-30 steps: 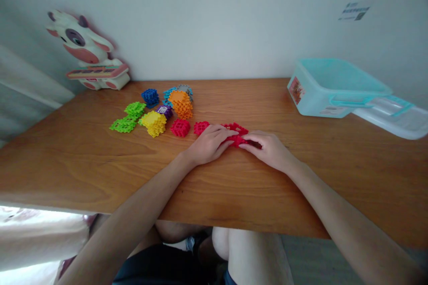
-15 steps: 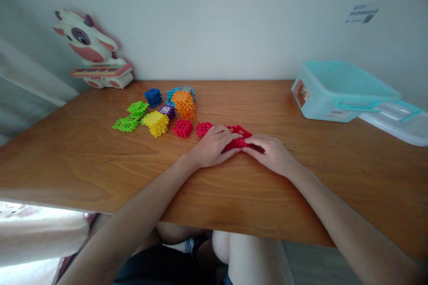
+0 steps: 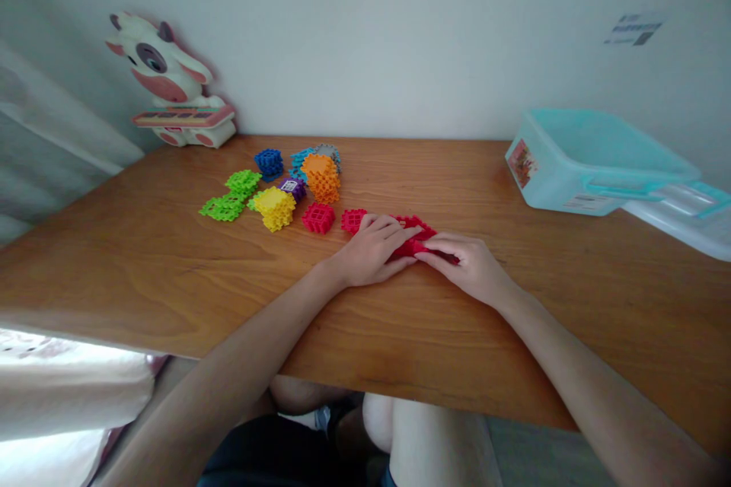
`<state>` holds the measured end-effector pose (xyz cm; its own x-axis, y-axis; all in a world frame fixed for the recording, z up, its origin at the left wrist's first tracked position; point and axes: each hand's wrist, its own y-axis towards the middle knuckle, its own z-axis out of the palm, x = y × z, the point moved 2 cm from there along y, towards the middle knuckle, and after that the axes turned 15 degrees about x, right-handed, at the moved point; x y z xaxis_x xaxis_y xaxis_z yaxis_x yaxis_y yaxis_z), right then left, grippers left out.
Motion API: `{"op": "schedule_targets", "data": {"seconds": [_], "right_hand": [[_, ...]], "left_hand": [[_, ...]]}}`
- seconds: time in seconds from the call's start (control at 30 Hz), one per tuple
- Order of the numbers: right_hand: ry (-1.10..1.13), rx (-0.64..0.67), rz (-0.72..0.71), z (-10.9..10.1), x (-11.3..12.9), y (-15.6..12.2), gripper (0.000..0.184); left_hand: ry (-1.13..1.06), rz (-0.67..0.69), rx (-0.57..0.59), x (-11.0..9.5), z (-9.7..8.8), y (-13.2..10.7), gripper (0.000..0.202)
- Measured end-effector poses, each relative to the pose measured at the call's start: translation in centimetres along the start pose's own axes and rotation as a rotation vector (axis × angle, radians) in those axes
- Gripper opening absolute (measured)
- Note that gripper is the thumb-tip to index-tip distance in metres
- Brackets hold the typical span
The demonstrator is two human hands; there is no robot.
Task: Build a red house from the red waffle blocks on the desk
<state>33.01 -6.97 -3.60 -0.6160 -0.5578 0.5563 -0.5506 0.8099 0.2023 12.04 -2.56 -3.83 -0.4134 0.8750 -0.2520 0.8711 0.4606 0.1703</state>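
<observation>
Left hand (image 3: 371,249), right hand (image 3: 469,268) partly curled over red plastic lattice pieces (image 3: 412,242) from opposite sides, apparently bracing them on wooden tabletop (image 3: 142,259); grip firmness not discernible.

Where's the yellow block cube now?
In the head view, the yellow block cube sits on the wooden table, left of the person's left hand, between the lime green blocks and the red block cube, below the purple block.

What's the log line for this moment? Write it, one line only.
left hand: fingers on red plastic lattice blocks | right hand: fingers on same blocks | nearby: red plastic lattice cube
</observation>
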Motion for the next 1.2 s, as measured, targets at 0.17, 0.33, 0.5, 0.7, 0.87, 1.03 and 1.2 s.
{"op": "schedule_targets", "data": {"seconds": [0.17, 0.33, 0.5, 0.7, 0.87, 1.03, 1.2], "right_hand": [[-0.073, -0.009, -0.004, 0.0, 0.3, 0.2, 0.019], [-0.146, -0.012, -0.014, 0.0, 0.1, 0.3, 0.018], [-0.169, 0.083, -0.05, -0.2, -0.5, 0.1, 0.02], [-0.182, 0.085, -0.04, -0.6, -0.8, 0.1, 0.019], [-0.206, 0.088, -0.046, -0.4, -0.8, 0.3, 0.02], [-0.228, 0.08, -0.045, -0.4, -0.8, 0.5, 0.018], [-0.247, 0.077, -0.039, -0.3, -0.8, 0.6, 0.018]], "left_hand": [[-0.014, 0.012, -0.004, -0.1, 0.0, 0.1, 0.051], [-0.017, 0.013, -0.026, -0.1, 0.0, 0.2, 0.046], [0.009, -0.008, -0.038, -0.1, 0.0, 0.2, 0.035], [0.006, -0.022, -0.032, -0.1, 0.1, 0.4, 0.032], [0.003, -0.054, -0.057, 0.0, 0.4, 0.6, 0.029], [0.022, -0.086, -0.06, 0.1, 0.5, 0.8, 0.029], [0.031, -0.095, -0.055, 0.0, 0.4, 0.8, 0.029]]}}
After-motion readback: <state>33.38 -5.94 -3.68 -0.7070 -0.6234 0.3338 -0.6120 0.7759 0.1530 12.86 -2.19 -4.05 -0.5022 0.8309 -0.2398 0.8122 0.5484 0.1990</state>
